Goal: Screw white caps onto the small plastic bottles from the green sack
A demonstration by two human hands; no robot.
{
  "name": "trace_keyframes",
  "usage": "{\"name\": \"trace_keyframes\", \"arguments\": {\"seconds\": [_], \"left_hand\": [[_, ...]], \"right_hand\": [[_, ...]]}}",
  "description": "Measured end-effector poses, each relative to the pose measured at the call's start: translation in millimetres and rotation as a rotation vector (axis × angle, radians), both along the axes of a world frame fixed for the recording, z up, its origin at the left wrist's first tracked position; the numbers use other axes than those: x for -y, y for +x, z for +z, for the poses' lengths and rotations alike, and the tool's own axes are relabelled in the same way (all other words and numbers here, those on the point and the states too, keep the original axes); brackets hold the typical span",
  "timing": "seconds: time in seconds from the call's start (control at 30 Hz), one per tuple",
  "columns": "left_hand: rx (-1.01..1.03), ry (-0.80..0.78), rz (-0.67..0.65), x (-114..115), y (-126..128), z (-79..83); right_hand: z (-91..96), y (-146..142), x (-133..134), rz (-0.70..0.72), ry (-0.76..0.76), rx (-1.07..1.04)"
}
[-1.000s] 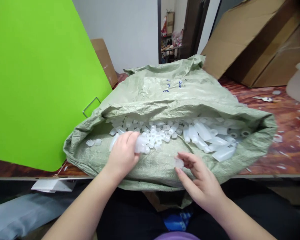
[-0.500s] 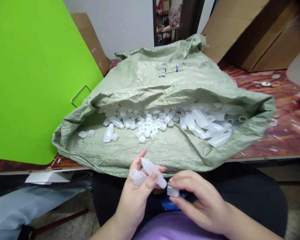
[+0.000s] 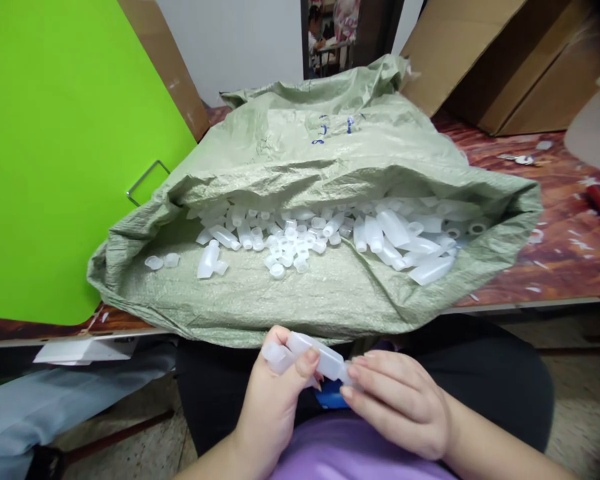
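My left hand (image 3: 267,407) is closed around two small translucent white plastic bottles. One bottle (image 3: 317,357) lies across the fingers under the thumb, its neck pointing right; the other bottle (image 3: 277,357) sits between thumb and palm. With its fingertips, my right hand (image 3: 403,403) pinches a small clear cap (image 3: 349,375) against the first bottle's neck, and the fingers cover most of that cap. Just beyond both hands lies an open pale green woven sack (image 3: 250,300). Inside its mouth are a heap of small caps (image 3: 286,252) and many loose bottles (image 3: 393,228).
A bright green panel (image 3: 70,160) with a metal handle (image 3: 147,181) stands at left. Cardboard boxes (image 3: 460,53) are at back right. Keys (image 3: 523,159) and white scraps lie on the red-brown table (image 3: 505,267). Another person's leg (image 3: 95,407) shows at lower left.
The right hand has brought the cap onto the bottle's neck, where a small gap was before. The bottle in the left hand has turned flatter. The view has shifted slightly.
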State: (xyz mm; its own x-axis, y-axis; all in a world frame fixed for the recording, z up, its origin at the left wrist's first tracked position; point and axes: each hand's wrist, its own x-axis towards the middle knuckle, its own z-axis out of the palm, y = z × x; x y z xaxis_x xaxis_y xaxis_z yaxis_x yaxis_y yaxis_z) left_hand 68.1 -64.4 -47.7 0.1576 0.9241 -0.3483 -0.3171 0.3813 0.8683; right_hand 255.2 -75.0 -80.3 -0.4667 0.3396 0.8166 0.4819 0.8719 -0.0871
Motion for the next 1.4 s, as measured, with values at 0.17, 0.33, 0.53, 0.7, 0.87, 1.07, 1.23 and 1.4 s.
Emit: {"name": "trace_keyframes", "arguments": {"seconds": [0.17,0.33,0.53,0.7,0.87,1.07,1.23,1.4], "left_hand": [[-0.026,0.015,0.015,3,4,-2.7],[-0.023,-0.006,0.040,4,6,-8.0],[-0.044,0.031,-0.020,7,3,-14.3],[-0.118,0.053,-0.089,9,1,-18.1],[-0.096,0.034,-0.154,7,-3,-23.3],[-0.133,-0.013,-0.261,9,-14,-39.8],[-0.135,-0.024,-0.195,10,-12,-49.5],[-0.119,-0.087,-0.129,9,-7,-53.7]], "right_hand": [[-5.6,3,0,-0.049,0.135,0.006],[-0.9,7,-3,-0.053,0.165,0.065],[2.3,1,6,-0.035,-0.798,-0.177],[-16.4,1,21,-0.070,-0.982,-0.256],[-28.0,1,26,0.027,-1.317,-0.368],[-36.8,-4,22,-0.023,-1.341,-0.300],[-45.8,-11,19,-0.098,-1.390,-0.303],[-52.1,-17,16,-0.154,-1.454,-0.266]]}}
